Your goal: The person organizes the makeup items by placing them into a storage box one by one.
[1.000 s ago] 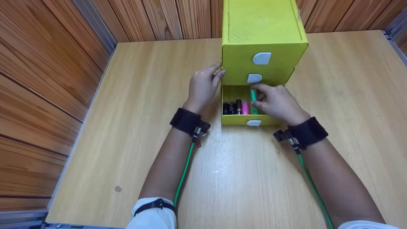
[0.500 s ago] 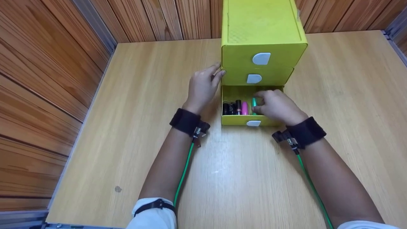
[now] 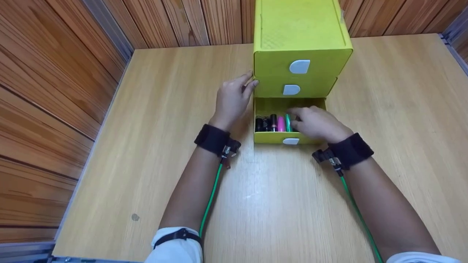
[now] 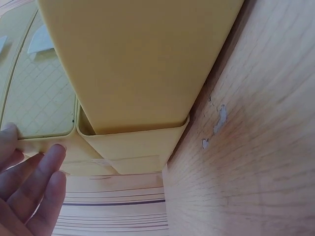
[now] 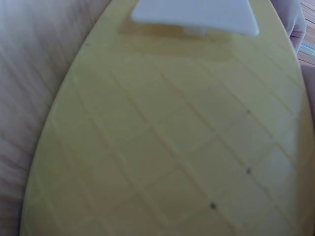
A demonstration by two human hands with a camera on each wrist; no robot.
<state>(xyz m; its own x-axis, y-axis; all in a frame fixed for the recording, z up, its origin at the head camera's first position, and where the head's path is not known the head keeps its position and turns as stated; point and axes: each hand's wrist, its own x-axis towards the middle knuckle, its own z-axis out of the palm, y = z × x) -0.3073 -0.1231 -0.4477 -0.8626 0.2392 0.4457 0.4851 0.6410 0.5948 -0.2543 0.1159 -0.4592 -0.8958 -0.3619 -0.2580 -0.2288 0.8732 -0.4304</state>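
Observation:
A slim green tube (image 3: 288, 123) stands in the pulled-out bottom drawer (image 3: 268, 137) of a yellow-green drawer cabinet (image 3: 303, 27), right beside a pink tube (image 3: 281, 124). My right hand (image 3: 316, 122) reaches into this drawer from the right, fingertips at the green tube's top and right side; its other fingers are hidden. Against the cabinet's left front edge rest the fingertips of my left hand (image 3: 233, 100). In the left wrist view, its fairly straight fingers (image 4: 42, 179) touch the casing by the drawer fronts.
Several black tubes or small bottles (image 3: 265, 124) line the drawer's left part. Above it, the two upper drawers, with white pulls (image 3: 299, 66), are closed. The cabinet stands on a wooden table (image 3: 182, 80), near the plank wall (image 3: 197, 22). A green cable (image 3: 214, 197) runs along each forearm.
My right hand has lowered the green tube into the drawer, and the tube has shifted left, close to the pink one. My left hand has stayed in place.

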